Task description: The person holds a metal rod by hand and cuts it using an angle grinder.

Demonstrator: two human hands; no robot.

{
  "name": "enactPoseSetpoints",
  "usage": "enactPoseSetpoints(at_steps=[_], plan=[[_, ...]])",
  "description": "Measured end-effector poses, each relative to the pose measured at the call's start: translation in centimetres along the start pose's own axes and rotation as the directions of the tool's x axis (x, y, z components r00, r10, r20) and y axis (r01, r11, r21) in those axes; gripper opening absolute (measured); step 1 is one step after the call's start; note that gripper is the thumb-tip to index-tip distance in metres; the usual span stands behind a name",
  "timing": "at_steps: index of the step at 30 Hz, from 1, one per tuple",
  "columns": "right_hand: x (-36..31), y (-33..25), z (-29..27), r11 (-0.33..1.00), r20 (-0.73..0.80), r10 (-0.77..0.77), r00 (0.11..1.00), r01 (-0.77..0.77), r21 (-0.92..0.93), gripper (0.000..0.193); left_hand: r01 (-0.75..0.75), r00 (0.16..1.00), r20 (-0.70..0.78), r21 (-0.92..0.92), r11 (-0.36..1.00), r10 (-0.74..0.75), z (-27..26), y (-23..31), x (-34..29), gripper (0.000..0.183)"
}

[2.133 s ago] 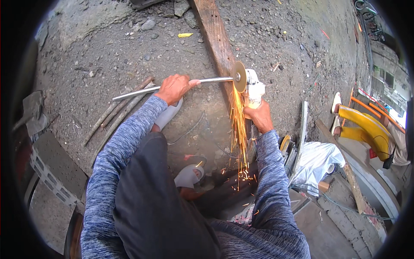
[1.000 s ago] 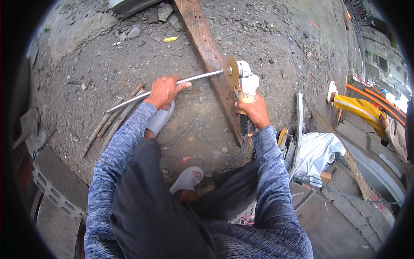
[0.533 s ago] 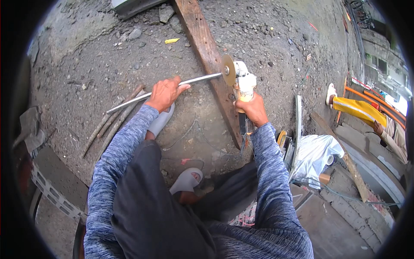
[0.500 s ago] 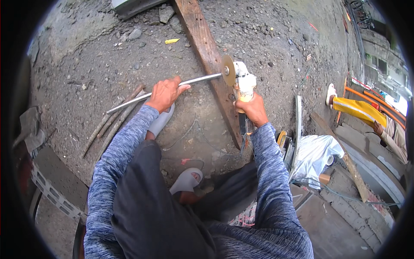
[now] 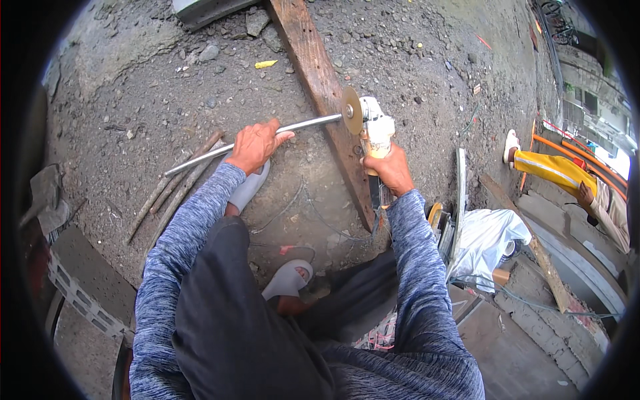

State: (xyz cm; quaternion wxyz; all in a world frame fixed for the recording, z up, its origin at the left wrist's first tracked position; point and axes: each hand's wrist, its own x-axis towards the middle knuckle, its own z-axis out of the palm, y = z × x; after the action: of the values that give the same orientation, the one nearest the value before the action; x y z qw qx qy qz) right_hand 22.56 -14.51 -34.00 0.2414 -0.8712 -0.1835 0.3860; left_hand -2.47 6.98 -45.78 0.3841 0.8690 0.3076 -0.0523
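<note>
My left hand (image 5: 257,145) is closed around a thin grey metal rod (image 5: 305,124), which slants across the ground in front of me. The rod's right end lies over a brown wooden plank (image 5: 321,75) and meets the edge of a tan cutting disc (image 5: 352,111). That disc is mounted on a worn white and yellow angle grinder (image 5: 379,133). Wrapped around the grinder's body is my right hand (image 5: 391,169), with the disc standing nearly upright. Whether the disc is spinning, I cannot tell.
Several wooden sticks (image 5: 175,190) lie under the rod's left part. A grey hollow block (image 5: 93,280) sits at lower left. To the right are a white sheet (image 5: 490,240), a loose board (image 5: 543,267) and another person in yellow trousers (image 5: 557,172). Stones dot the ground.
The grinder and its disc have shifted very slightly left against the rod's end. My left hand and the rod keep their place. The other person's arm has moved a little.
</note>
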Motion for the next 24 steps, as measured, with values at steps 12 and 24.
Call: enactPoseSetpoints(at_steps=[12,24], plan=[[-0.1,-0.2,-0.3,0.998,0.002,-0.045,0.999,0.046,-0.054,0.043,0.005,1.000,-0.018,0.032,0.999,-0.005,0.7,-0.5,0.2,0.058],[-0.2,0.7,0.1,0.995,-0.002,-0.084,0.996,0.084,-0.058,0.054,-0.016,0.997,-0.072,0.051,0.999,0.020,0.9,-0.4,0.0,0.048]])
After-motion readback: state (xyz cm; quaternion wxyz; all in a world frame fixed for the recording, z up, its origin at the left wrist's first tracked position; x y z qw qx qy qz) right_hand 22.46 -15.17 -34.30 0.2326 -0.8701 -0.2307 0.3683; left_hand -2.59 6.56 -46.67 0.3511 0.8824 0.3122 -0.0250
